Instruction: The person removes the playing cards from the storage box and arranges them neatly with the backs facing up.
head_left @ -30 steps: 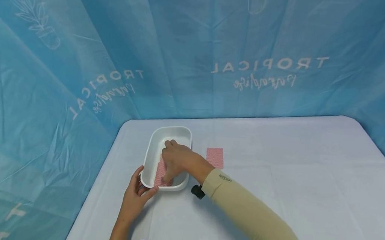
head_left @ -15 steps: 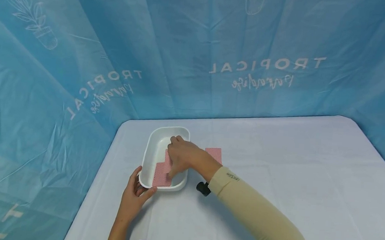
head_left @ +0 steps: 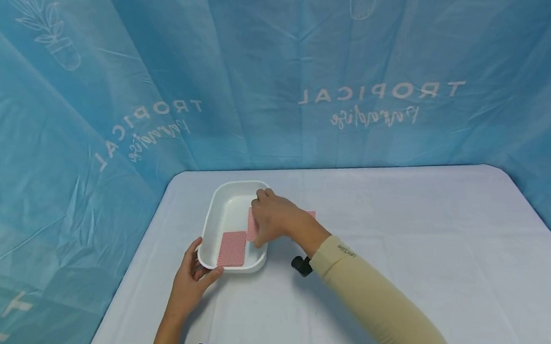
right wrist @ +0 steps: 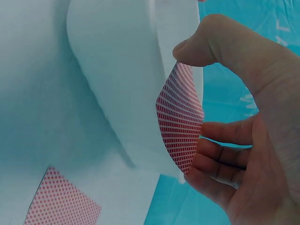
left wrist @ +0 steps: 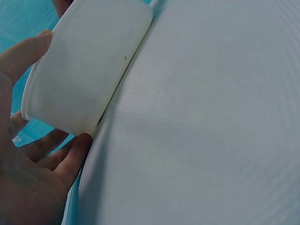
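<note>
A white plastic tub [head_left: 228,203] stands on the table at left in the head view. My left hand [head_left: 188,289] holds its near left corner, thumb at the near rim. In the left wrist view the thumb lies along the tub's outer wall [left wrist: 89,65], fingers reaching beneath the corner. A playing card [head_left: 233,248] with a red patterned back lies in the tub's near end. Over the tub's right rim, my right hand [head_left: 274,215] pinches another red-backed playing card [right wrist: 180,119] between thumb and fingers, bending it into a curve.
A further red-backed card [right wrist: 63,201] lies on the white tablecloth [head_left: 396,246] right of the tub, mostly behind the right wrist in the head view. Blue printed curtains [head_left: 263,84] hang along the back and left edges of the table.
My right hand has moved right and slightly away from me, carrying a card off the one lying in the tub toward the right rim. My left hand stays at the corner.
</note>
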`<state>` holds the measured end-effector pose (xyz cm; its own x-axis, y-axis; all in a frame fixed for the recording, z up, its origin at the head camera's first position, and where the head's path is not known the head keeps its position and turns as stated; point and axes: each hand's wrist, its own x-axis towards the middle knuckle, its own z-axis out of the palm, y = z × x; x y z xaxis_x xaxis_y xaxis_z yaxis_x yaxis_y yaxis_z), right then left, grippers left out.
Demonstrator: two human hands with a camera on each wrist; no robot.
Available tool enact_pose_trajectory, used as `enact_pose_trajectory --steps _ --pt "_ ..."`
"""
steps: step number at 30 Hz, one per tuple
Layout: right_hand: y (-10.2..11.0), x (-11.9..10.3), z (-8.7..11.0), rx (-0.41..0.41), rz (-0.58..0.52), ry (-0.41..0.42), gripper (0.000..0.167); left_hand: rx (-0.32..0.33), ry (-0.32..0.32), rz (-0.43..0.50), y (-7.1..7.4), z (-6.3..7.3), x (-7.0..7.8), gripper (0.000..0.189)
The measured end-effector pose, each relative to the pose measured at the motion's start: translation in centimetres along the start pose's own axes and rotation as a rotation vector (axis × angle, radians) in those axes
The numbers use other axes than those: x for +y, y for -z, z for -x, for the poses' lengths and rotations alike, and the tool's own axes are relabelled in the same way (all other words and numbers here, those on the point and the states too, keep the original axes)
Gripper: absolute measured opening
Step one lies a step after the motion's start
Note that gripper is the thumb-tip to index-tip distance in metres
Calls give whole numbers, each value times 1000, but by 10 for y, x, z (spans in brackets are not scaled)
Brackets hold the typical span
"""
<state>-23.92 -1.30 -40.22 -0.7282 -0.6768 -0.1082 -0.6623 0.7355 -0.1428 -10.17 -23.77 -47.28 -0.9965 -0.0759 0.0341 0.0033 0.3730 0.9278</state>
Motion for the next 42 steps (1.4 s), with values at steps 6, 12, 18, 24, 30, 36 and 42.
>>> enact_pose_trajectory --steps 6,12,18,24,30,36,42 --pt "-1 10 4 13 -30 -22 68 -4 -6 8 0 0 1 90" --pt "-1 18 5 12 -16 -31 72 2 3 4 -1 0 1 89" --pt "2 25 9 15 -29 -40 74 1 -2 8 -1 0 0 90" --pt "7 34 15 28 -49 -54 81 1 -22 14 0 1 -2 89" --pt "8 47 21 40 -53 -65 72 9 -12 -4 -1 2 -1 88" --pt "4 60 28 23 -92 -82 70 7 8 3 -1 2 2 89" --pt "-2 74 36 14 -94 -109 72 7 3 16 -1 -2 -10 91"
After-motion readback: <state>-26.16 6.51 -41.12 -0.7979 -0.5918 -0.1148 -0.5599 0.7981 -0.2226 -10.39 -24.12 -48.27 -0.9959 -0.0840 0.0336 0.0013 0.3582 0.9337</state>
